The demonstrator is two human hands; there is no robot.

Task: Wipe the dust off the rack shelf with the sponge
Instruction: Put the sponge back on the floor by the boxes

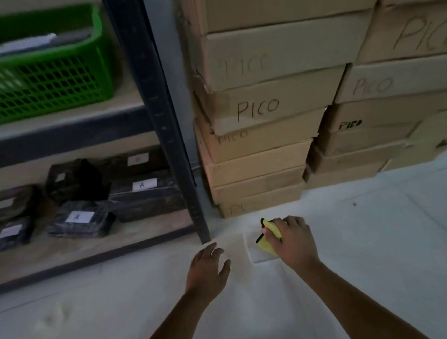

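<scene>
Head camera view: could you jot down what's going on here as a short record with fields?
setting: floor beside a dark metal rack
right hand: grips a yellow sponge low over the floor
left hand: open, fingers spread, holds nothing
lower shelf: dusty, bears dark wrapped packages with labels
upper shelf: green basket
right of rack: stacked cardboard boxes marked PICO
wiping: not yet begun

"PICO" handwritten on the fronts of the stacked cardboard boxes, once in bolder ink on a lower box. Letter "A" on white labels of two dark wrapped packages on the bottom rack shelf.
</scene>
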